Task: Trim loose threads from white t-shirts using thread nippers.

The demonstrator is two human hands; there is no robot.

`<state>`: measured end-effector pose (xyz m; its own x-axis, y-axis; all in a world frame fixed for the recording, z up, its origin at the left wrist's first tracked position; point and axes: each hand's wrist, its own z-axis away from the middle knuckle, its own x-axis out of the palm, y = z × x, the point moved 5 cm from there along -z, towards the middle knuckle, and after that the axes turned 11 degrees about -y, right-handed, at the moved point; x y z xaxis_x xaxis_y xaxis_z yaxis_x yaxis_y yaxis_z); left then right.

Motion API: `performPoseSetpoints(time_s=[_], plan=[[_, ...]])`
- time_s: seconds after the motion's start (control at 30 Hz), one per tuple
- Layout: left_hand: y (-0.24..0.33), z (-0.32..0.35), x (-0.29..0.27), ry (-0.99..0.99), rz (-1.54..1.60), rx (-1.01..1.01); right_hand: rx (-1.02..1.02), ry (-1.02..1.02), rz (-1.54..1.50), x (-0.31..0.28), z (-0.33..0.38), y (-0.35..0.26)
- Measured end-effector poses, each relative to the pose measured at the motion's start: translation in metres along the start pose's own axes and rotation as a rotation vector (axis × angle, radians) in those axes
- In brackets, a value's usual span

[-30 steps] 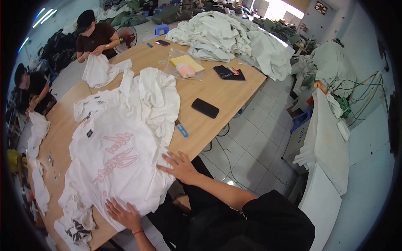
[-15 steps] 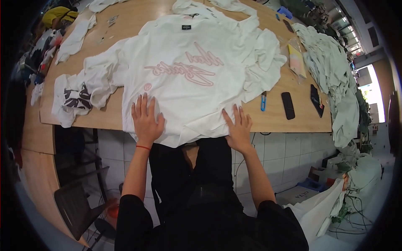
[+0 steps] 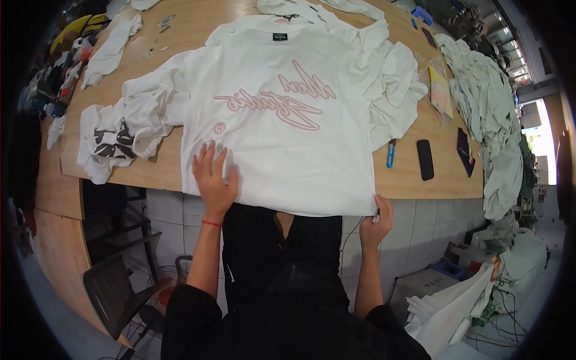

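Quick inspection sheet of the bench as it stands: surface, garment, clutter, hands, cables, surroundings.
Surface: wooden table, mostly covered by garments.
Job's things: white T-shirt with pink script print, spread flat, its hem hanging over the near edge.
Clutter: crumpled white garment with dark print at left; blue pen, black phone and a second dark phone at right; heap of white garments along the right end.
Hands: left hand flat on the shirt; right hand has a grip on the hem's corner.
Cables: tangle on the floor at lower right.
Surroundings: tiled floor, black chair at lower left, white cloth bag at lower right.
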<state>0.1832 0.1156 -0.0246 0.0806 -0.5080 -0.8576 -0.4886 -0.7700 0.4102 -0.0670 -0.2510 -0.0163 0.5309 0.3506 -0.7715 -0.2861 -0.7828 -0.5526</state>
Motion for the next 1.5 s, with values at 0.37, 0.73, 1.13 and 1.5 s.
performPoseSetpoints(time_s=[0.37,0.73,1.13,1.5], plan=[[-0.093,0.140,0.016,0.338,0.628,-0.938,0.785,0.014,-1.129,0.030,0.030,0.025],[0.141,0.122,0.050,-0.874,1.602,-0.727,0.511,-0.159,-1.032,0.012,0.029,-0.002],[0.195,0.097,0.035,-0.637,1.975,-0.699,-0.082,-0.279,-0.390,-0.036,0.009,-0.135],[0.199,0.109,0.060,-0.682,2.315,-0.782,-0.285,-0.346,-0.272,-0.015,0.017,-0.140]])
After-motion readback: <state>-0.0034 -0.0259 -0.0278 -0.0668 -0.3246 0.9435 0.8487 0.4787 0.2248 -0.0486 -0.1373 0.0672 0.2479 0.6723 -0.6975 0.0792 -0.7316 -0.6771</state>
